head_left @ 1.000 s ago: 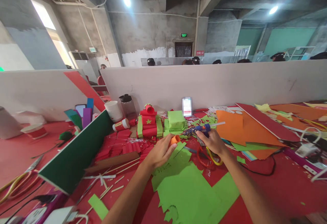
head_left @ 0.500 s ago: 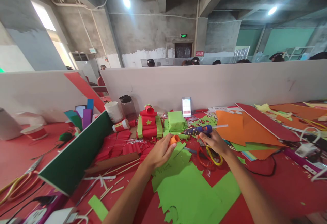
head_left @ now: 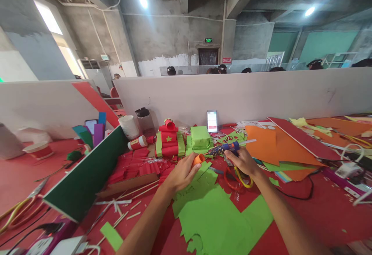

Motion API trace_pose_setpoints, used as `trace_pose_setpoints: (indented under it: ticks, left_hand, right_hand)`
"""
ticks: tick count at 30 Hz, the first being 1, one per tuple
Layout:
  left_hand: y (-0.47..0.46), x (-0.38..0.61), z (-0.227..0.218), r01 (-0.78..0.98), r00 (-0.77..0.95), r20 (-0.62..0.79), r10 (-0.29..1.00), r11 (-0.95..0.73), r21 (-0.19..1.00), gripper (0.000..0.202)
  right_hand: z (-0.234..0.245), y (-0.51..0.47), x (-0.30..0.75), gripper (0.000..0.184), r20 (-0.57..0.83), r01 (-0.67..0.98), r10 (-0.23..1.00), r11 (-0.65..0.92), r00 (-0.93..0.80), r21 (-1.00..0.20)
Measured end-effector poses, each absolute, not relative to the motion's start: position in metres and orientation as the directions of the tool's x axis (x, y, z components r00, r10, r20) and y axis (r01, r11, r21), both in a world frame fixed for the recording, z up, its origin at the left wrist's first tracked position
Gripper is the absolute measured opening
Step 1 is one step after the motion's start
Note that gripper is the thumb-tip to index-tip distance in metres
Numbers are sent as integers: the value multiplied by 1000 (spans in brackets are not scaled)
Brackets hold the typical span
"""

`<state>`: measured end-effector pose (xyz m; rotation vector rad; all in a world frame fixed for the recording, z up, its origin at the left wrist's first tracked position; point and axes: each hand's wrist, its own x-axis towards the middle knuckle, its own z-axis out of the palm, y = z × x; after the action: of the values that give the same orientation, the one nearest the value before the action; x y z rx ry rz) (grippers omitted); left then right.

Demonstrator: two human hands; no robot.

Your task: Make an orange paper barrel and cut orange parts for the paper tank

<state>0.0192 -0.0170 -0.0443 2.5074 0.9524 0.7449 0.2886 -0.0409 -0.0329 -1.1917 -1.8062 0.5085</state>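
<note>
"Left grip (head_left: 183,171): spread or pinching?"

"Pinching. Thumb and fingers hold an orange tube (head_left: 199,159), just above the green paper (head_left: 215,214). The right grip (head_left: 243,162) wraps a glue gun (head_left: 223,148), its tip right by the tube's rim; I can't tell if they touch."

"How should the tube handle?"

"Likely light, and easily dented if it's paper, so hold it softly by the outer wall, clear of the rim."

"And its look?"

"Plain orange, short and hollow, its open end turned toward the glue gun."

"Beyond?"

"Scissors (head_left: 246,181) lie by the right grip; a green block (head_left: 200,136) and a red-and-green model (head_left: 169,142) stand on the desk (head_left: 328,220)."
</note>
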Motion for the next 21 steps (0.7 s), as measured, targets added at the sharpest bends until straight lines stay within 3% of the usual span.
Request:
trace_pose_setpoints:
  ticks: [21]
  left_hand:
    - [-17, 19, -43, 536, 620, 318, 718, -683, 497, 34]
  right_hand:
    - [-33, -42, 290, 45, 421, 494, 897, 427, -131, -757]
